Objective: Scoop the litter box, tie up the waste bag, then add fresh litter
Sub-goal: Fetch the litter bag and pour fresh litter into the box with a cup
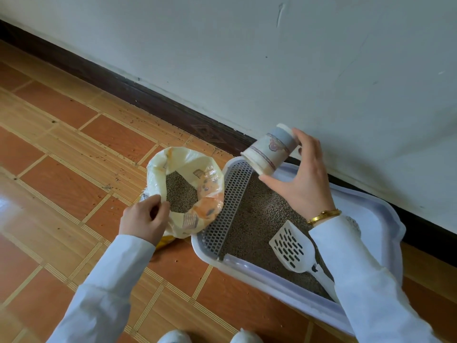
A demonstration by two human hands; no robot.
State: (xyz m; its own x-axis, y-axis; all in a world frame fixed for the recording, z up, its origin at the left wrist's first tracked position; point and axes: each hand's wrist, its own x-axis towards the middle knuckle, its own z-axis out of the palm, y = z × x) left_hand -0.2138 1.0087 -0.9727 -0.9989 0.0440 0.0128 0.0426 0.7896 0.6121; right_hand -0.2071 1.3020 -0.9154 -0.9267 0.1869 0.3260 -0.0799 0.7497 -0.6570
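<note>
A white litter box (385, 219) lies on the floor by the wall, filled with grey-brown litter (259, 219). My right hand (306, 179) grips a paper cup (270, 148), tipped mouth-down over the box's far end. A white slotted scoop (293, 246) rests on the litter near my right sleeve. To the left stands an open litter bag (188, 194) with granules inside. My left hand (143, 219) pinches the bag's near rim and holds it open.
A grey grid panel (228, 206) runs along the box's left side next to the bag. The wall and dark skirting board (148, 97) run close behind. Spilled granules dot the tiled floor (74, 169). Two white shoe tips (210, 336) show at the bottom edge.
</note>
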